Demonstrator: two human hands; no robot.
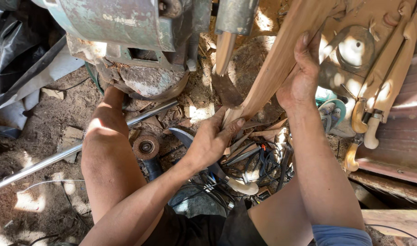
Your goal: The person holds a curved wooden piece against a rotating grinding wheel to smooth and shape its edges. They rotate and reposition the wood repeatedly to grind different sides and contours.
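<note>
Both hands clamp the plank [281,59], running seven to one o'clock: left hand [213,141] pinching its low end, right hand [302,77] wrapped midway (dusty work); I'd keep it steady.

Single head-worn view, looking almost straight down from just above the wooden plank [281,59], close in. Facing the sawdust floor [40,132], with knees beneath the plank, the green machine [126,27] above-left of it, sheet-metal wall [404,136] right of it. Both hands on that plank, mid-frame.
</note>
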